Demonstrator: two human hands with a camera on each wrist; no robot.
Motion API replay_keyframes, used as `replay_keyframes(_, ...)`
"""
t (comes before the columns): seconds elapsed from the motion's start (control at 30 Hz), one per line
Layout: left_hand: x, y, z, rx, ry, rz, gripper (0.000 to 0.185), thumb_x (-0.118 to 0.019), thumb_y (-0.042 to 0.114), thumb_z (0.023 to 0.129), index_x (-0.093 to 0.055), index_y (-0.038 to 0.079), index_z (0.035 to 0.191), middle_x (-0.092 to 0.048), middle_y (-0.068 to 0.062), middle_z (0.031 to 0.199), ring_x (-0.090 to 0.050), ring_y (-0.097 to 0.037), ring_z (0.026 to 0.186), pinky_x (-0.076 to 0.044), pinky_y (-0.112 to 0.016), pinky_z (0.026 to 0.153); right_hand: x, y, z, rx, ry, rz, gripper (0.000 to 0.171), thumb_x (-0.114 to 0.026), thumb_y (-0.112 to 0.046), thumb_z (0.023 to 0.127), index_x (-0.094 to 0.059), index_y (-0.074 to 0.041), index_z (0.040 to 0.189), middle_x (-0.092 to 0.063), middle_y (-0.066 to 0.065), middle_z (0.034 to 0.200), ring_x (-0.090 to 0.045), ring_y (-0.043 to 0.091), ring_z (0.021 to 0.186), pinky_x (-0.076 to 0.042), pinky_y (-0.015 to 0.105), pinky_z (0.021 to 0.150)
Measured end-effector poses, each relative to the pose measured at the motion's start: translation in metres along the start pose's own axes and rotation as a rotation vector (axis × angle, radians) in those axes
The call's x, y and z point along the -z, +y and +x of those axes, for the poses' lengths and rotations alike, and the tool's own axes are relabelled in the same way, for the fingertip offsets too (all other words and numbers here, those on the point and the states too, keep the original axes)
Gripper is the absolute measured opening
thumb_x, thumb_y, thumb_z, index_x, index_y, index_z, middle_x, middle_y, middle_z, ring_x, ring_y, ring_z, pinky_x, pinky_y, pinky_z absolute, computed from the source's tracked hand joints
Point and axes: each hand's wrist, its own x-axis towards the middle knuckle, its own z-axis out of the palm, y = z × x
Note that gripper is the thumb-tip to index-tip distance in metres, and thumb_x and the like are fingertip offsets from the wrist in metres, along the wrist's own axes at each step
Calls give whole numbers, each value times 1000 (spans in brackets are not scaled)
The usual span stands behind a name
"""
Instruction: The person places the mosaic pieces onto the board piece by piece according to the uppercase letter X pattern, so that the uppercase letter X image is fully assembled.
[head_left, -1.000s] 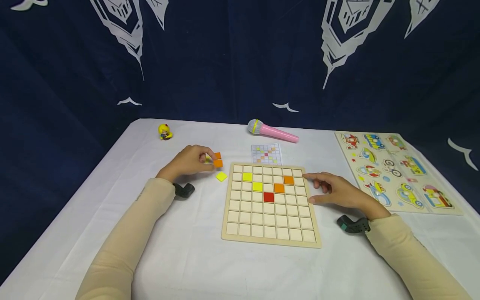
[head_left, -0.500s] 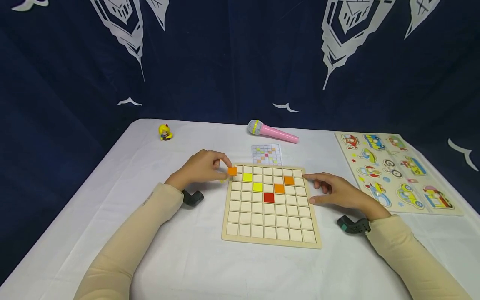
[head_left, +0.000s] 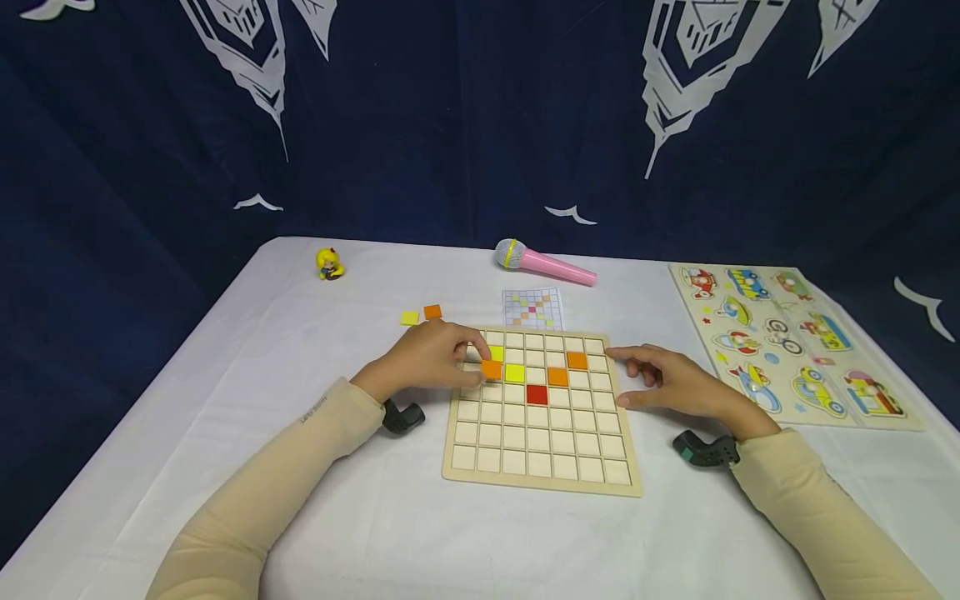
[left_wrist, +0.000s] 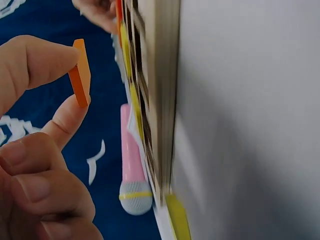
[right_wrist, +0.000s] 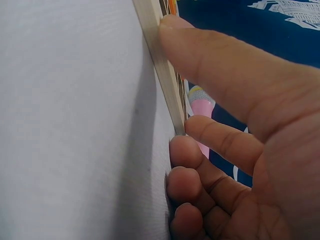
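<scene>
My left hand (head_left: 423, 358) pinches an orange square tile (head_left: 492, 370) between thumb and index finger. It holds the tile over the upper left of a wooden grid board (head_left: 543, 487); in the left wrist view the orange tile (left_wrist: 82, 75) is raised off the board. Two yellow tiles (head_left: 514, 373), a red tile (head_left: 537, 394) and two orange tiles (head_left: 558, 377) sit in the board's cells. My right hand (head_left: 671, 379) rests beside the board's right edge, thumb and index fingertips touching the wooden frame (right_wrist: 159, 55), other fingers loosely bent.
Behind my left hand lie a loose yellow tile (head_left: 409, 318) and an orange tile (head_left: 432, 312). A printed pattern card (head_left: 532, 308) lies past the board, near a pink microphone (head_left: 551, 264). A small yellow-haired figurine (head_left: 329, 264) stands back left; a picture puzzle board (head_left: 795, 350) lies right.
My left hand has carried an orange tile from the loose tiles rightward over the board. A loose yellow tile beside the board is now hidden behind that hand. The right hand stays put.
</scene>
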Motion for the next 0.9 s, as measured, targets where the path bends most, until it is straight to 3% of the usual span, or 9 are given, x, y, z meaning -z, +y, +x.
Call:
replay_keyframes(0.43,-15,24,-4,-62,-41,67,24,-84,26,86,-80,19,108,-41,11,59,-45,-7,63,-29,-26,58,0,1,1,-6,0,-5,68,-88,-9,89,-58,9,147,-53,5,102,-46,15,83,-40,27,72)
replay_keyframes(0.9,-28,30,-5,-119,-96,110,22,-88,28,87,-79,19,106,-42,13,58,-42,-4,60,-32,-25,58,0,2,0,2,1,7,67,-89,-8,89,-58,10,146,-52,5,102,-46,16,83,-40,27,72)
